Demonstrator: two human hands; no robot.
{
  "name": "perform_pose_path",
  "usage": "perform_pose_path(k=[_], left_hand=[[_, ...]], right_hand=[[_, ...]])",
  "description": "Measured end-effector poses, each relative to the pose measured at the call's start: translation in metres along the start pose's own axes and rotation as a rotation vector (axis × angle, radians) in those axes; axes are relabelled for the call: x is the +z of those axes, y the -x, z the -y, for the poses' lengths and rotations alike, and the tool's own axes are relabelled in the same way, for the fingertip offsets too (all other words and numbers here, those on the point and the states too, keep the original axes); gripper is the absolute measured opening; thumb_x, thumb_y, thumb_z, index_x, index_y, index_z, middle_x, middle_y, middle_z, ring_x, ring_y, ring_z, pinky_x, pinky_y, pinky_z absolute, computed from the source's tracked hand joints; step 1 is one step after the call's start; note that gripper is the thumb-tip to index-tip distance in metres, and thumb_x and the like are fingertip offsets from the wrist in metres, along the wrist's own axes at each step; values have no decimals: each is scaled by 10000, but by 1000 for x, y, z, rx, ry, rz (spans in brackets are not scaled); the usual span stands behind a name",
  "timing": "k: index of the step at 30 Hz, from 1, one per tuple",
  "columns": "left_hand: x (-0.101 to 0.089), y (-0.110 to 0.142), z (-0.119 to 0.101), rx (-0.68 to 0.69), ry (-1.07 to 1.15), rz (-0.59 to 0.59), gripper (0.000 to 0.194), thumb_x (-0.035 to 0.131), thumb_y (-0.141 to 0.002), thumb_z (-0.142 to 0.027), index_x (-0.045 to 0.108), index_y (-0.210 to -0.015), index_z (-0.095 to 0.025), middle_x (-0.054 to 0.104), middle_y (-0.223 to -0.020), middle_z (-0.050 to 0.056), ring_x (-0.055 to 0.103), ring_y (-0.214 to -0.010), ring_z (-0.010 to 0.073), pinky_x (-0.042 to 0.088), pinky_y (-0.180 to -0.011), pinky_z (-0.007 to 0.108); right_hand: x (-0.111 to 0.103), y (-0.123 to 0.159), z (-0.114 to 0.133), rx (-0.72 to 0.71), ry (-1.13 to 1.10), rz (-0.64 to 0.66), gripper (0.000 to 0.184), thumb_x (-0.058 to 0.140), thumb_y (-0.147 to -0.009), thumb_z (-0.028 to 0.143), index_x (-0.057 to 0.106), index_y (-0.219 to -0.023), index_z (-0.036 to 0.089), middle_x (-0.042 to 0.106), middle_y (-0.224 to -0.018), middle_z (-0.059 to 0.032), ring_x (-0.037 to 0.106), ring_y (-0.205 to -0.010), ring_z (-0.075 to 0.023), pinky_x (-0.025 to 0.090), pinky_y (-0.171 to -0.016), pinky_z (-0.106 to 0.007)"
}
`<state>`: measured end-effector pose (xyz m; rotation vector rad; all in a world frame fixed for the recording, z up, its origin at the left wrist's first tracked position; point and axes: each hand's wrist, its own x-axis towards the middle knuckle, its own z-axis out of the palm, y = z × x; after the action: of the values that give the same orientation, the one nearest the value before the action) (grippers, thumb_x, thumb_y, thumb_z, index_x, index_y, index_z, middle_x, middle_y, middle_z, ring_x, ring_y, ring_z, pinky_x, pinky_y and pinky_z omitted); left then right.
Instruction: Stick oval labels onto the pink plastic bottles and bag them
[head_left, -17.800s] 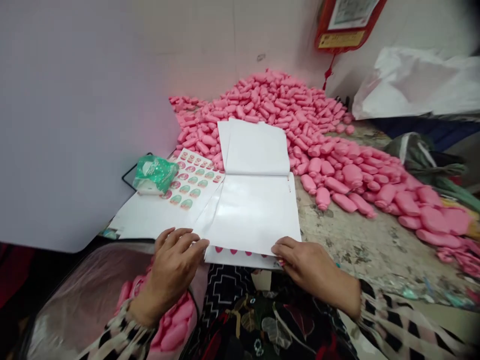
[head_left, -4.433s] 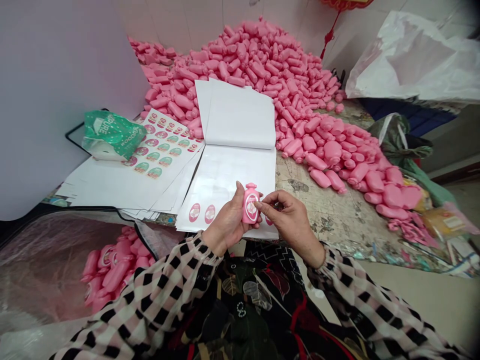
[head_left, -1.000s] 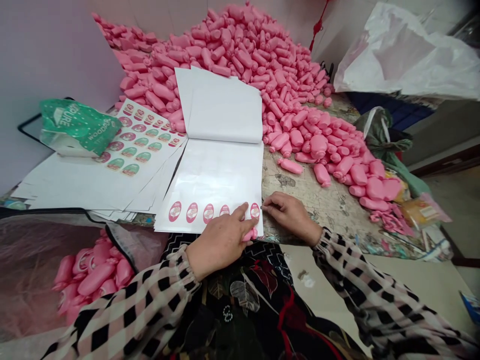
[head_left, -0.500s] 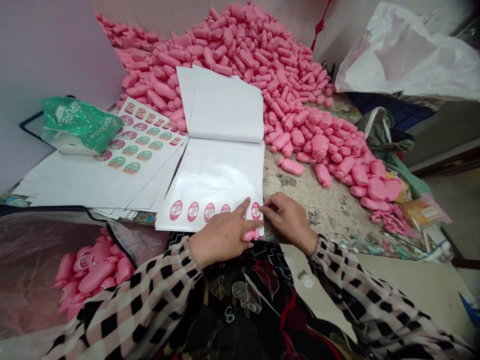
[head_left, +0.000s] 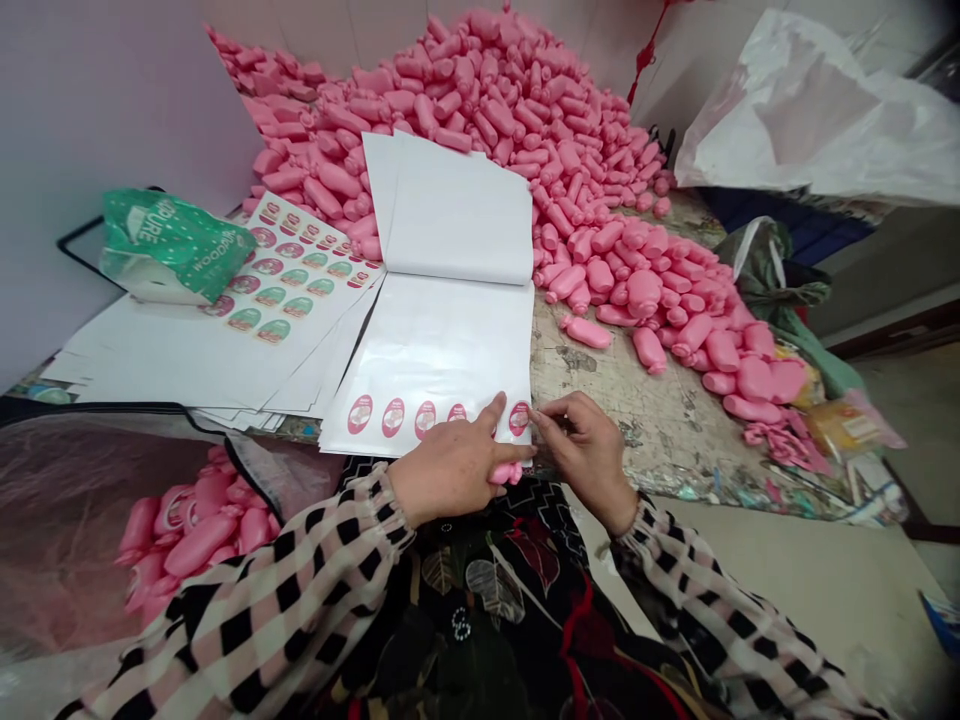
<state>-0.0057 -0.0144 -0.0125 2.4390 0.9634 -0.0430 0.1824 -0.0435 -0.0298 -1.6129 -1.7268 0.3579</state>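
Note:
My left hand (head_left: 446, 470) lies palm down over the lower edge of a white sticker sheet (head_left: 442, 335), two fingers stretched out either side of the last oval label. Beneath its palm it grips a small pink bottle (head_left: 508, 473); only the neck end shows. At the sheet's right edge, my right hand (head_left: 589, 450) has thumb and forefinger pinched at the rim of that pink oval sticker (head_left: 519, 418). Whether the sticker's edge is lifted is too small to tell. Several matching ovals run leftward along the row, partly covered by my left hand.
A large heap of pink bottles (head_left: 480, 100) fills the table's back and right. Left are stacked label sheets (head_left: 281, 270) under a green packet (head_left: 176, 245). A clear bag (head_left: 67, 520) with labelled bottles (head_left: 202, 530) hangs below left. A white plastic bag (head_left: 795, 110) sits back right.
Earlier the hands held a labelled bottle upright; now the left hand holds a bottle down against the sheet. Over the last second the right fingers have closed in on the rightmost sticker's edge.

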Motion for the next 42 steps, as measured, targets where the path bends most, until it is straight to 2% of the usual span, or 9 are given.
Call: perform_pose_path(k=[4, 7, 9, 11, 15, 17, 23, 29, 42], left_hand=[[2, 4, 2, 24, 37, -33, 546, 611, -761, -282, 515, -1277, -432, 122, -1559, 66, 594, -986, 299, 457, -837, 491], [0, 11, 3, 31, 229, -98, 511, 611, -783, -295, 523, -1279, -381, 344, -1475, 79, 548, -1093, 296, 416, -922, 481], [0, 16, 2, -35, 518, -228, 433, 612, -806, -370, 555, -1232, -316, 548, -1281, 68, 545, -1080, 248, 418, -932, 417], [1, 19, 0, -151, 953, -343, 388, 554, -836, -492, 573, -1145, -260, 636, -1039, 49, 587, -866, 177, 472, -797, 330], [4, 17, -7, -304, 1894, -324, 486, 411, -836, -659, 539, -993, -218, 579, -791, 15, 510, -571, 95, 443, -535, 230], [6, 13, -9, -336, 2111, -327, 467, 441, -821, -658, 530, -964, -223, 562, -825, 9, 532, -601, 100, 455, -512, 228], [8, 11, -11, -288, 2108, -401, 445, 430, -851, -616, 532, -985, -204, 558, -945, 30, 560, -627, 103, 483, -493, 231], [6, 11, -13, -296, 2025, -400, 472, 388, -859, -631, 511, -988, -194, 539, -741, 7, 541, -504, 102, 462, -463, 232], [9, 12, -12, -265, 1990, -443, 477, 436, -841, -632, 503, -1036, -202, 567, -871, 27, 543, -508, 84, 456, -461, 225]], right_hand=[[-3, 1, -1, 132, -189, -113, 178, 598, -837, 366, 630, -775, 202, 596, -732, -7, 535, -679, -142, 418, -632, -276], [-11, -4, 0, 248, -271, -125, 203, 648, -789, 390, 632, -773, 188, 608, -719, -6, 518, -638, -134, 408, -597, -269], [-18, -8, 6, 297, -326, -98, 216, 674, -761, 392, 632, -758, 181, 611, -704, -3, 495, -608, -125, 394, -572, -260], [-23, -9, 17, 313, -396, -58, 215, 690, -747, 386, 632, -753, 179, 612, -700, 1, 482, -597, -117, 387, -562, -253], [-19, -7, 42, 278, -501, 79, 203, 692, -750, 383, 630, -746, 190, 613, -698, 5, 505, -607, -115, 398, -562, -248], [-13, -4, 51, 240, -484, 146, 195, 683, -761, 379, 629, -731, 195, 612, -688, 5, 520, -618, -120, 397, -558, -245], [2, -1, 55, 199, -380, 205, 163, 665, -775, 359, 642, -738, 202, 641, -721, -9, 557, -657, -136, 408, -566, -247], [4, -2, 55, 198, -373, 216, 174, 659, -778, 374, 651, -748, 203, 650, -723, -11, 569, -663, -141, 422, -583, -257], [8, -3, 54, 220, -351, 223, 179, 664, -772, 380, 649, -739, 204, 656, -732, -5, 563, -649, -132, 416, -588, -254]])
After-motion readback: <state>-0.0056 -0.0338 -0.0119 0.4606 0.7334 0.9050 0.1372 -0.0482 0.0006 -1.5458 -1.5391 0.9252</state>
